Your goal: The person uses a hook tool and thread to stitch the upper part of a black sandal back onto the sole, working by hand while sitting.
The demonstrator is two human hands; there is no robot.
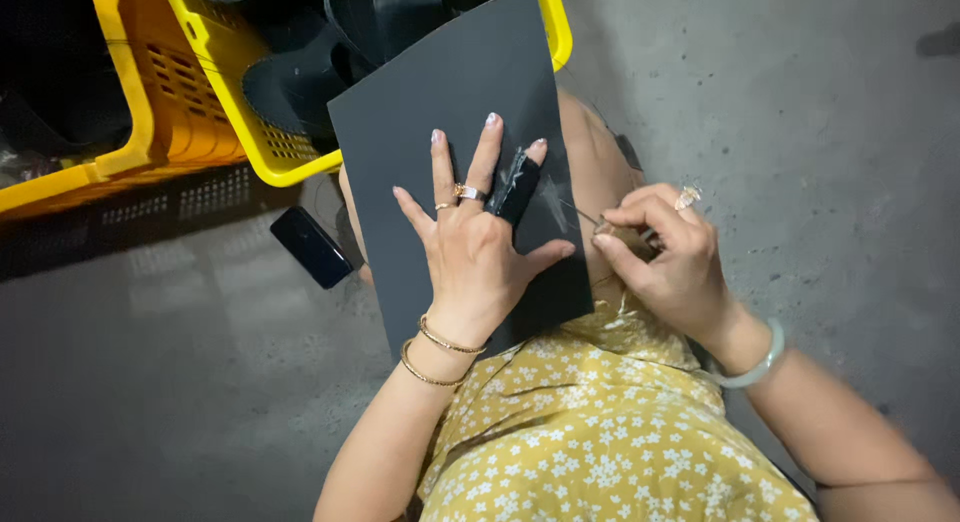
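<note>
The right hand (665, 257) is pinching a thin metal tool (590, 218) in a closed grip, its tip reaching the right edge of the dark grey sheet (445, 102). The left hand (478, 237) is lying flat with fingers spread, pressing the sheet down on the person's lap, holding nothing in its grip; one finger is wearing a black wrap (513, 187). Beyond, a black phone (312, 246) is lying on the concrete floor (170, 362), and yellow crates (215, 52) are holding black moulded parts (330, 42).

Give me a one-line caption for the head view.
Left hand pins a dark sheet on the lap; right hand holds a thin tool at its edge.
</note>
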